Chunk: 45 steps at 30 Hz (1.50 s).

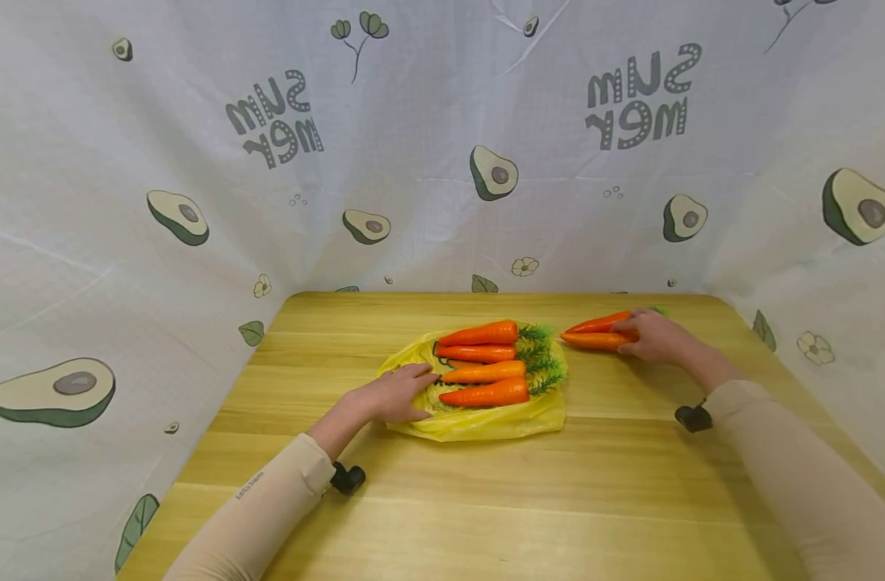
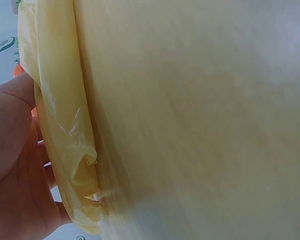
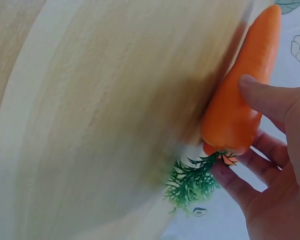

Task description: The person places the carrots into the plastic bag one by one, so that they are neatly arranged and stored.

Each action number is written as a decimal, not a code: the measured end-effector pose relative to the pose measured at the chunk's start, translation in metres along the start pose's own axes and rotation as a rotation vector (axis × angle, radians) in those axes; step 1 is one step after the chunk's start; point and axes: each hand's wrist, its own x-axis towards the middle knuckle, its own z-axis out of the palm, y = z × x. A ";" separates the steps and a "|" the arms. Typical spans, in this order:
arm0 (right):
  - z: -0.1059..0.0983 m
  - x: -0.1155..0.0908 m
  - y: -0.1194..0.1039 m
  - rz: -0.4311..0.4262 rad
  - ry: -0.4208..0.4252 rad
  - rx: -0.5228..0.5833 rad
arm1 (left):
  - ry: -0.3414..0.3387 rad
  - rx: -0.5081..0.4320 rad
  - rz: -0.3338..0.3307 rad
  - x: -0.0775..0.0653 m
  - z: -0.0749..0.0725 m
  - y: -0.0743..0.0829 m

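Observation:
Four carrots lie side by side on a flattened yellow plastic bag, one of them the front carrot, their green tops pointing right. My left hand rests on the bag's left part, fingers extended near the carrot tips. In the left wrist view the thumb lies against the bag's folded edge. To the right of the bag, my right hand grips two carrots together, an orange carrot in front and a redder carrot behind. The right wrist view shows the thumb pressing the nearer carrot; the other is mostly hidden.
Everything lies on a light wooden table. White cloth printed with avocados hangs behind it and along both sides. Dark wrist devices, such as the left one, sit beneath the sleeve cuffs.

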 end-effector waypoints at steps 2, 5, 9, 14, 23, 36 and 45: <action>-0.001 -0.001 0.000 -0.012 0.005 0.006 | 0.001 0.004 0.005 0.000 0.000 0.000; -0.003 -0.003 0.000 -0.023 0.011 0.017 | -0.001 0.007 0.006 0.001 0.001 -0.001; -0.008 -0.005 -0.002 -0.024 0.021 0.025 | -0.006 0.008 0.002 0.001 0.001 -0.002; -0.016 -0.006 -0.006 -0.018 0.025 0.033 | -0.012 0.005 -0.003 0.001 0.001 -0.001; -0.035 -0.009 -0.021 -0.070 0.068 0.029 | -0.017 0.008 -0.012 0.001 0.000 0.000; -0.063 -0.014 -0.061 -0.137 0.118 0.030 | -0.028 0.010 -0.016 0.000 0.000 0.000; -0.069 -0.008 -0.094 -0.169 0.106 0.024 | -0.029 0.006 -0.018 0.001 0.001 -0.001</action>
